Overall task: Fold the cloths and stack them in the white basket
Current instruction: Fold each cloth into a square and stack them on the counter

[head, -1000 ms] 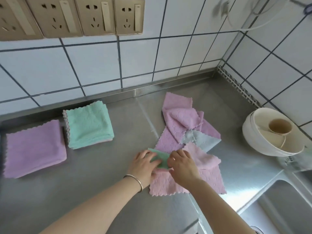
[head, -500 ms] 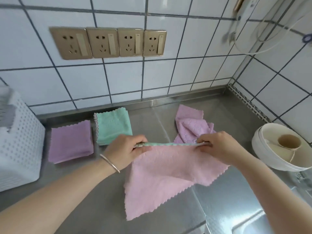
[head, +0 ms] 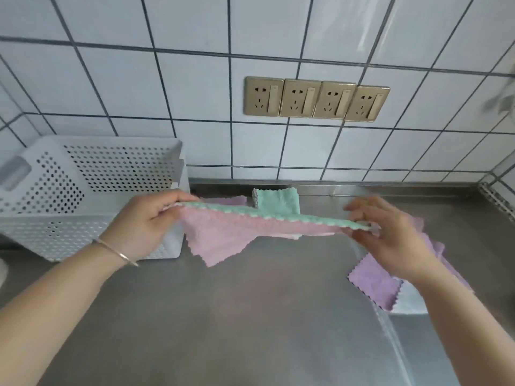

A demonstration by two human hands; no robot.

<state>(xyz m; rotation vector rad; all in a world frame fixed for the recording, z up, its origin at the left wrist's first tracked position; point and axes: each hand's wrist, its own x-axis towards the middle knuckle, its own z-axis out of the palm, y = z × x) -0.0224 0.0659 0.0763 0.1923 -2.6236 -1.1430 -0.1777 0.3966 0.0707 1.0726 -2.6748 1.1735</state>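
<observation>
Above the desk, a pink-and-green cloth is pinched taut by left hand and right hand fingers; corners should be kept level before folding.

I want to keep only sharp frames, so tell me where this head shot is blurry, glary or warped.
Head view: the right hand is motion-smeared, the left hand sharper; the pink cloth edge stays readable; glare streaks the steel counter lower right; wide-angle lens bends the tile lines.
</observation>
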